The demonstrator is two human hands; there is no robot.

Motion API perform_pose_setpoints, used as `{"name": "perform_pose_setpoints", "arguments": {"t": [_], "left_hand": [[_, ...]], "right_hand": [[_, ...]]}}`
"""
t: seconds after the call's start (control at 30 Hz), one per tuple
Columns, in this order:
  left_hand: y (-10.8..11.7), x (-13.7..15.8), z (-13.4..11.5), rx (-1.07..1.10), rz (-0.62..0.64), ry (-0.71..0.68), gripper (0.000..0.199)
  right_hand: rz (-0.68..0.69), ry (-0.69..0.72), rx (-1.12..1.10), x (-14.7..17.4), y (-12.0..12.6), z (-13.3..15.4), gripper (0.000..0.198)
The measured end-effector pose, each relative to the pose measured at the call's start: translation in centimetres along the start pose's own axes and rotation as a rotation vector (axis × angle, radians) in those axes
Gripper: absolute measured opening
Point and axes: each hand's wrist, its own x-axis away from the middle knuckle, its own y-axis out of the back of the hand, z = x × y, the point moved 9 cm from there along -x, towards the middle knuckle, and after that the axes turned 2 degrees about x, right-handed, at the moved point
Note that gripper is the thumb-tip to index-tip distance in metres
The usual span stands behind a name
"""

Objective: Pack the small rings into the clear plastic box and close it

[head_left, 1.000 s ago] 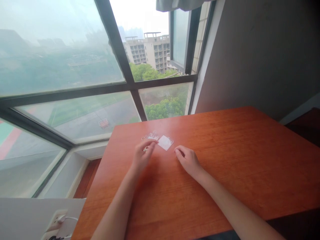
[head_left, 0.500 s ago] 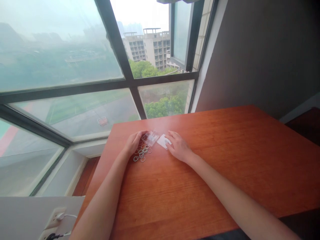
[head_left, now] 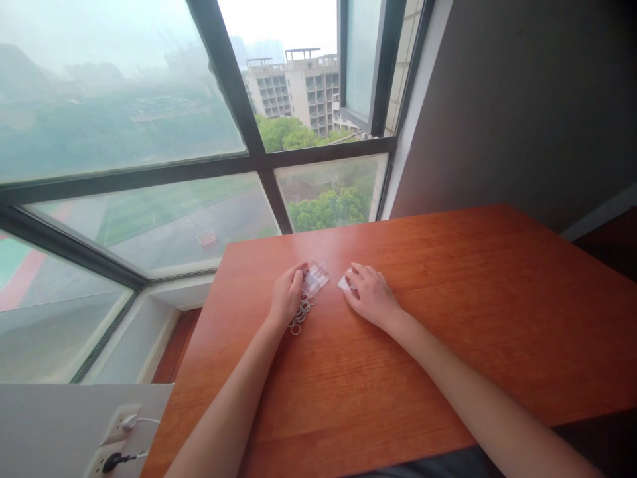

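Note:
My left hand (head_left: 287,292) grips a clear plastic box (head_left: 316,279) by its left side, fingers closed. Several thin metal rings (head_left: 302,311) lie loose on the table just below the box, partly hidden by that hand. To the right, my right hand (head_left: 371,292) is closed over a small flat white piece (head_left: 344,283), with thumb and fingers curved around it. Most of this piece is under the fingers, so I cannot make out its kind. A strip of tabletop separates it from the box.
Both forearms rest over the reddish-brown wooden table (head_left: 448,299). Beyond its far edge stands a dark-framed window (head_left: 259,161) with one pane swung out. At the lower left, plugs sit in a wall socket (head_left: 119,425).
My left hand and the clear box have shifted right, partly over the rings. My right hand has slid right with the white piece, and the gap between box and piece has widened.

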Motion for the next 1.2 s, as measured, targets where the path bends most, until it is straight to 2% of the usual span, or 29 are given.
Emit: {"name": "perform_pose_setpoints", "arguments": {"t": [0.27,0.4,0.53,0.67,0.77,0.97,1.07,1.2], "left_hand": [[-5.1,1.9,-2.4,0.145,-0.014,0.098,0.044],[-7.2,3.3,-3.0,0.312,0.015,0.257,0.05],[-7.2,3.9,-3.4,0.479,0.023,0.296,0.051],[-6.0,3.0,-3.1,0.493,0.105,0.259,0.046],[-5.2,1.7,-3.1,0.409,0.208,0.178,0.045],[-5.0,-0.1,-4.5,0.057,0.358,-0.157,0.044],[-5.3,-0.6,-4.9,-0.099,0.359,-0.251,0.039],[-4.8,-0.8,-4.8,-0.175,0.281,-0.28,0.042]], "right_hand": [[0.03,-0.084,0.061,1.9,1.3,-1.5,0.034],[0.052,-0.13,0.06,2.0,1.5,-2.4,0.036],[0.069,-0.192,0.047,1.3,1.5,-3.5,0.035],[0.067,-0.205,0.041,-0.2,1.4,-4.0,0.027],[0.071,-0.187,0.025,-1.5,1.0,-4.2,0.025],[0.067,-0.123,-0.004,-3.8,-0.1,-5.0,0.025],[0.07,-0.1,-0.025,-4.6,-0.3,-5.5,0.023],[0.062,-0.106,-0.038,-5.1,-0.4,-6.0,0.023]]}}
